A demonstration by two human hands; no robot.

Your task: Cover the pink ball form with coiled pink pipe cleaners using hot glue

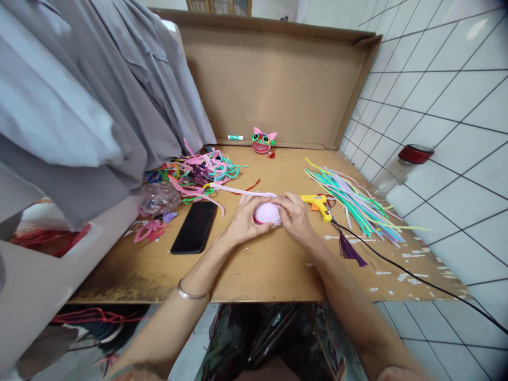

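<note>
A round, pale lilac ball wound with pipe cleaner [267,213] sits between my two hands, with a dark pink band at its lower left. My left hand [245,217] curls round its left side. At its upper right, the fingers of my right hand [292,214] pinch against the ball. A loose lilac pipe cleaner [238,189] runs from the ball's top out to the left. Just right of my right hand lies a yellow hot glue gun [318,204] with a black cord. My fingertips partly hide the ball.
Several loose pipe cleaners [353,198] lie at right, a purple tassel [349,247] nearer me. A black phone [193,227] and a tangled pipe-cleaner pile [206,168] are at left. A pink-eared animal head [262,142] and glue stick [235,137] stand before the cardboard [270,79]. A jar [402,172] stands by the tiles.
</note>
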